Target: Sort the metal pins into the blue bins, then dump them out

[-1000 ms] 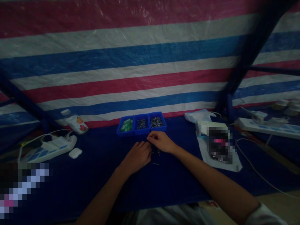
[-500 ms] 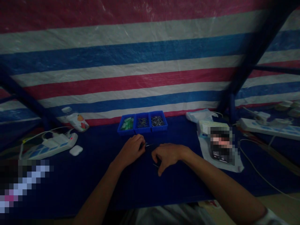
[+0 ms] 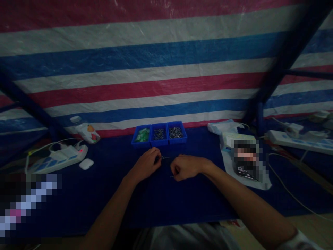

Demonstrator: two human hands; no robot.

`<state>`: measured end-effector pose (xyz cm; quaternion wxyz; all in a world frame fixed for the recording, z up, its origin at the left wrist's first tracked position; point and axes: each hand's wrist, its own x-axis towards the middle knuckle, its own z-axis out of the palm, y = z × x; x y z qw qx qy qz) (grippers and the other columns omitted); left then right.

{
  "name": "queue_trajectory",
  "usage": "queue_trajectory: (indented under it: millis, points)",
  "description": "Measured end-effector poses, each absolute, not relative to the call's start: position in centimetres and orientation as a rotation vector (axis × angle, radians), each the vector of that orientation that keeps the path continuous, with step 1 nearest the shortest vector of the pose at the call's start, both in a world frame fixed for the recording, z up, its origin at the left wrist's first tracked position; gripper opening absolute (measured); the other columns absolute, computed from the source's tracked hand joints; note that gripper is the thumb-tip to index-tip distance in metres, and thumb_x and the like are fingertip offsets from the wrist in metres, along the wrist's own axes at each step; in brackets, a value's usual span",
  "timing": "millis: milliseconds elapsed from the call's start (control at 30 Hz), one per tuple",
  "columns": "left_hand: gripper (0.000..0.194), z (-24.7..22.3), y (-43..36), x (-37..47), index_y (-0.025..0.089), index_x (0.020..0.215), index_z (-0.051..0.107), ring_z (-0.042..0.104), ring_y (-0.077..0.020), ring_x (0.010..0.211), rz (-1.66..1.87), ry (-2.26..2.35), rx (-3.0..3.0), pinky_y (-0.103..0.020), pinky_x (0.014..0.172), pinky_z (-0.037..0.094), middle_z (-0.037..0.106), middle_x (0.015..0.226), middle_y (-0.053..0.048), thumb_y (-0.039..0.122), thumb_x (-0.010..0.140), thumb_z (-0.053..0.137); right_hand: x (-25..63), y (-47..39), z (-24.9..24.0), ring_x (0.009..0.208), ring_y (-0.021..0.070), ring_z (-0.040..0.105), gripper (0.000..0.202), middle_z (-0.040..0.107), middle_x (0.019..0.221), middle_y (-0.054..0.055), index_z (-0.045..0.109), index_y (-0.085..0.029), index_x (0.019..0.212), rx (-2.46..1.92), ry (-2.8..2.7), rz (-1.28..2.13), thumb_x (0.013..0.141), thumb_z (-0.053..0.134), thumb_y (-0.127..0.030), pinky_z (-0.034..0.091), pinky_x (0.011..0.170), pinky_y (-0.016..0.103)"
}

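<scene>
Curling just below centre frame, the right hand (image 3: 186,166) has thumb and fingers nearly together by a thin metal piece (image 3: 171,177); gripped or merely beside it, I can't tell. To its left, the left hand (image 3: 148,163) has its fingertips closed on a slim metal rod (image 3: 164,157), end poking rightward, presumably pinched so that tip is free; the fingers hide the rest. Beyond, mid-frame, three blue bins (image 3: 159,142) stand in a row, probably for easy reach, their small metal parts (image 3: 176,132) too dim to tell apart.
</scene>
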<state>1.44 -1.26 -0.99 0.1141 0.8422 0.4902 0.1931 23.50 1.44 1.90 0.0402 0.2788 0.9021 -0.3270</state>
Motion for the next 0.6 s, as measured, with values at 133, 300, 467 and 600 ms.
queue_trajectory:
  millis: [133,300,467,600]
  points:
    - [0.006,-0.68,-1.29,1.41,0.019,0.087,0.051,0.055,-0.0185,0.088,0.56,1.441,2.462,-0.034,0.081,0.046,0.057,0.095,-0.004,0.016,0.086,0.046,23.3,1.81,1.64,0.061,0.0093,0.054,0.008,0.063,0.072,-0.002,0.066,-0.016,0.078,0.805,2.963,-1.184,0.072,0.068,-0.021,0.037,0.056,0.021]
    - [0.006,-0.5,-1.23,1.23,0.02,0.086,0.051,0.055,-0.0178,0.083,0.573,1.463,2.408,-0.034,0.077,0.046,0.057,0.09,-0.003,0.019,0.088,0.046,23.08,2.05,1.42,0.061,0.0085,0.052,0.006,0.062,0.071,-0.002,0.065,-0.016,0.078,0.887,3.005,-1.417,0.074,0.068,-0.02,0.038,0.057,0.02]
    - [0.008,-0.95,-0.94,0.79,0.019,0.09,0.054,0.056,-0.0193,0.086,0.587,1.485,2.396,-0.035,0.079,0.046,0.059,0.092,-0.004,0.023,0.09,0.047,22.65,1.95,1.35,0.063,0.0089,0.052,0.027,0.064,0.079,0.0,0.064,-0.017,0.11,0.902,3.019,-1.665,0.083,0.061,-0.019,0.04,0.057,0.021]
    - [0.011,-0.89,-0.84,0.68,0.019,0.091,0.056,0.057,-0.0195,0.086,0.564,1.494,2.389,-0.035,0.079,0.046,0.059,0.09,-0.004,0.024,0.09,0.047,22.45,1.8,1.57,0.063,0.0085,0.053,0.031,0.066,0.084,0.002,0.064,-0.018,0.118,0.904,3.01,-1.771,0.089,0.053,-0.018,0.042,0.057,0.021]
